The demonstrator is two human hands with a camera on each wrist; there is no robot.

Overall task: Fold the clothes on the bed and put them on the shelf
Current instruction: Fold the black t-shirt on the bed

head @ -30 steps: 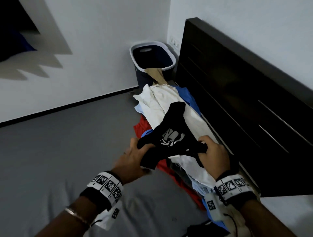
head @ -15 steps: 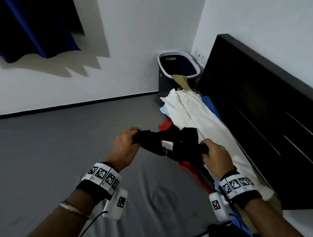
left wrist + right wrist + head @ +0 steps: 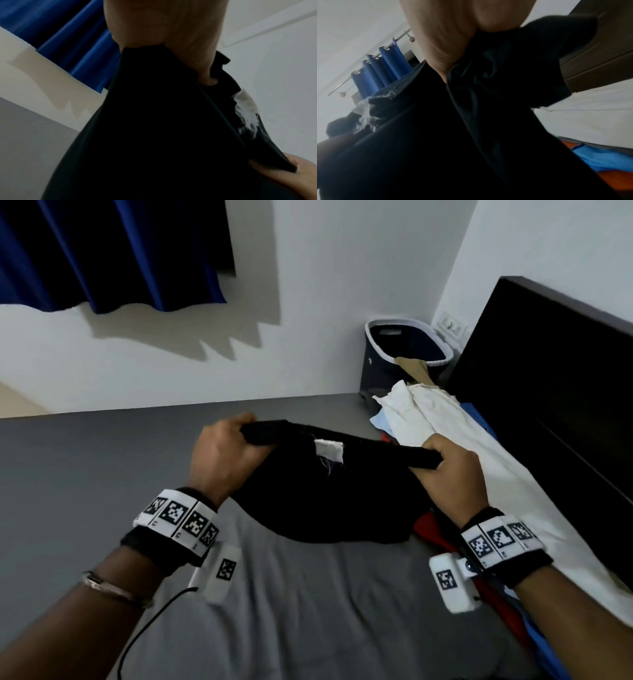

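Overhead, from the head camera: my left hand (image 3: 222,455) and my right hand (image 3: 448,474) each clench one end of the black garment (image 3: 329,501), stretched between them above the grey bed (image 3: 308,611); its white label (image 3: 329,450) faces up. Beside it, right, lies the clothes pile (image 3: 445,433). Left wrist view: my thumb (image 3: 202,65) pins the black cloth; a blue curtain (image 3: 72,44) hangs behind. Right wrist view: my palm (image 3: 447,40) grips bunched black fabric over white cloth (image 3: 590,113).

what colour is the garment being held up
Black, with a white label inside; the garment shows best in the head view.
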